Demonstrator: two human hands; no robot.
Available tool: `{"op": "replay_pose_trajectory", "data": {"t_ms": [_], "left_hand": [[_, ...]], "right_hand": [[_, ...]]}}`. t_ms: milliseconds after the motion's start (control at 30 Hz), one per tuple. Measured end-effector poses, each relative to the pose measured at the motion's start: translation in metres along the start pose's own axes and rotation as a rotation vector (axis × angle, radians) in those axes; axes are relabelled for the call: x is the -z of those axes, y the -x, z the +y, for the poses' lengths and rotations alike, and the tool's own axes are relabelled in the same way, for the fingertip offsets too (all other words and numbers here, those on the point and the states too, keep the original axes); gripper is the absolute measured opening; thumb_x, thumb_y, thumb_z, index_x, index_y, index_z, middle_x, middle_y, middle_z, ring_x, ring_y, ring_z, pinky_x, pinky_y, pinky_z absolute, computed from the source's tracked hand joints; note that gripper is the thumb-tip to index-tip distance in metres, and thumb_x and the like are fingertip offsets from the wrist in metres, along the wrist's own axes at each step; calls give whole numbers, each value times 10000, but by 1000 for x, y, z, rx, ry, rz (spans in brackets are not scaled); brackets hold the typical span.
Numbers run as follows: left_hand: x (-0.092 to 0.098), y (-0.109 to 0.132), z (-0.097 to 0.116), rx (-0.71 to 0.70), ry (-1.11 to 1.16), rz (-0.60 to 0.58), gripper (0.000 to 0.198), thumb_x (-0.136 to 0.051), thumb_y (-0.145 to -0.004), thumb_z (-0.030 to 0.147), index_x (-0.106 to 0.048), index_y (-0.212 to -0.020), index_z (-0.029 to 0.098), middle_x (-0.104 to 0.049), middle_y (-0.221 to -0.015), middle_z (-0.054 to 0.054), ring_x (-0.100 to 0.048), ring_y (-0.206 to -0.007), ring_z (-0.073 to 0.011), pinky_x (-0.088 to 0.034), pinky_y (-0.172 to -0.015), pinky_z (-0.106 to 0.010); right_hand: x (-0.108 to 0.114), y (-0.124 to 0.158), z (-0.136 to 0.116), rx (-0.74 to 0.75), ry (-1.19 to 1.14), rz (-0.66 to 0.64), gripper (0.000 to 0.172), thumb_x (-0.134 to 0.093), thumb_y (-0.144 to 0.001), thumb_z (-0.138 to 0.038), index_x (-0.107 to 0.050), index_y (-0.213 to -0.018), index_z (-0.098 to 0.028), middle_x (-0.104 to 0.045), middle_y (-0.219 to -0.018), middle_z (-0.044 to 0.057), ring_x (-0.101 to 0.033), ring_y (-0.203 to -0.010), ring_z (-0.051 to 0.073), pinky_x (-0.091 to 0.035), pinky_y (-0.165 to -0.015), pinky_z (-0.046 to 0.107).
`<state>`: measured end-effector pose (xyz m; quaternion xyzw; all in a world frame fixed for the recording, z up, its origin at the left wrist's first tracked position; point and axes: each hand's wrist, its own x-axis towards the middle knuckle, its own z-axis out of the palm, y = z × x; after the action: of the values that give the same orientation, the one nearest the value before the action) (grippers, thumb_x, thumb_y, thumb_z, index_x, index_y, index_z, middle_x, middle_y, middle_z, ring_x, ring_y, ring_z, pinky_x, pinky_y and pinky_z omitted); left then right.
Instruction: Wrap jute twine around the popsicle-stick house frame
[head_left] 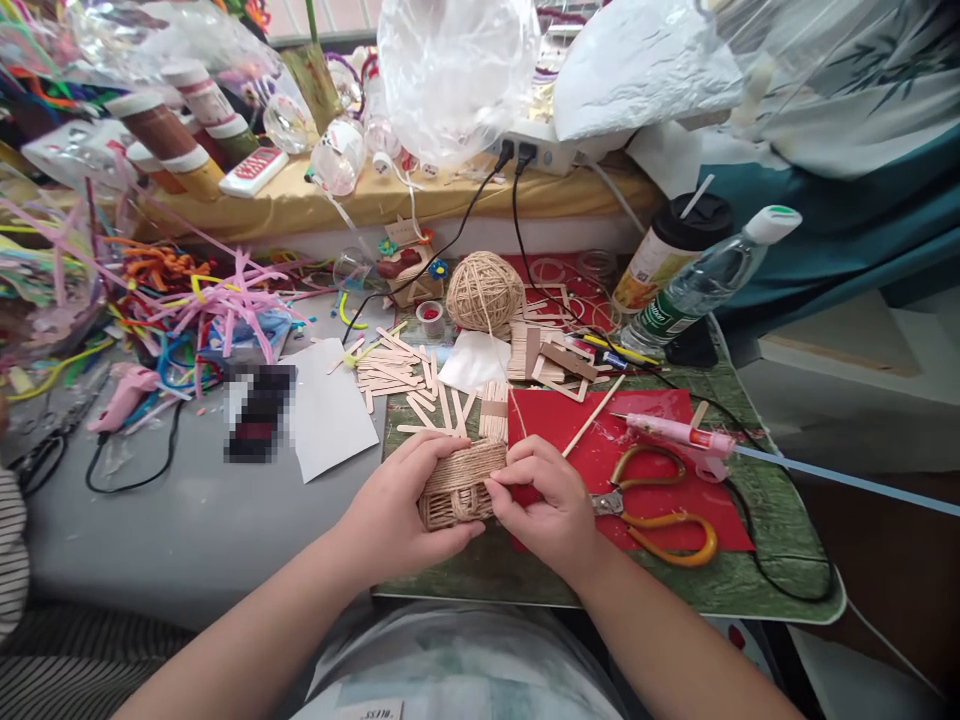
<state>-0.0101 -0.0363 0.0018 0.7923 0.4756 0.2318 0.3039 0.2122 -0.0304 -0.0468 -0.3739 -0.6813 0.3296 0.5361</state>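
Note:
Between my hands is a small box-like frame wound with jute twine (459, 482), held above the front of the green board. My left hand (401, 505) grips its left end, thumb below and fingers over the top. At its right end my right hand (551, 505) pinches the twine between thumb and fingertips. The strand runs up to a ball of twine (485, 290) behind. Just right of my right hand lie scissors with orange handles (670, 540), their blades partly hidden by the hand. They rest on a red sheet (600, 420).
A pink glue gun (679, 432) lies on the red sheet, its cord looping right. Loose craft sticks (390, 370) are scattered behind my hands. A water bottle (705, 275) and a lidded cup (667, 250) stand back right. Pipe cleaners (232, 310) heap at left; a striped sleeve (11, 560) shows there.

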Motion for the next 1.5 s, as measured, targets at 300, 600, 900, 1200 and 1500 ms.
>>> {"op": "replay_pose_trajectory", "data": {"t_ms": [300, 600, 900, 1200, 1500], "left_hand": [[-12, -11, 31, -36, -384, -24, 979, -842, -795, 599, -422, -1555, 149, -625, -1463, -243, -624, -1308, -443, -526, -1059, -613], [5, -17, 25, -44, -205, -108, 433, -408, -1093, 235, -508, -1514, 223, -635, -1500, -140, -619, -1374, -282, -550, -1142, -478], [6, -7, 13, 0, -140, -18, 448, -431, -1048, 184, -546, -1473, 260, -652, -1466, -101, -631, -1348, -274, -553, -1136, -448], [9, 11, -9, -34, -32, 37, 430, -421, -1047, 175, -553, -1444, 275, -645, -1483, -82, -594, -1400, -256, -506, -1177, -434], [3, 6, 14, 41, -295, 72, 818, -911, -728, 426, -510, -1417, 243, -700, -1297, -158, -698, -1164, -408, -587, -975, -577]], "right_hand": [[-3, -1, -2, -53, -12, -8, 128, -729, -913, -120, -714, -885, -245, -627, -861, 21, -642, -749, 165, -554, -618, 300], [0, -1, 3, -37, -26, -8, 117, -726, -937, -139, -691, -922, -249, -656, -842, 23, -648, -775, 183, -554, -661, 323], [14, -2, 12, 45, 72, -145, 137, -659, -989, -151, -660, -1079, -255, -699, -970, 60, -660, -906, 225, -572, -832, 402], [3, 0, 16, 31, 91, -189, 63, -628, -1042, -207, -660, -1005, -248, -696, -875, 44, -633, -807, 211, -535, -754, 377], [-16, 3, 6, 12, 60, -159, 99, -624, -1041, -229, -641, -944, -240, -644, -812, 23, -608, -758, 193, -509, -677, 339]]}}
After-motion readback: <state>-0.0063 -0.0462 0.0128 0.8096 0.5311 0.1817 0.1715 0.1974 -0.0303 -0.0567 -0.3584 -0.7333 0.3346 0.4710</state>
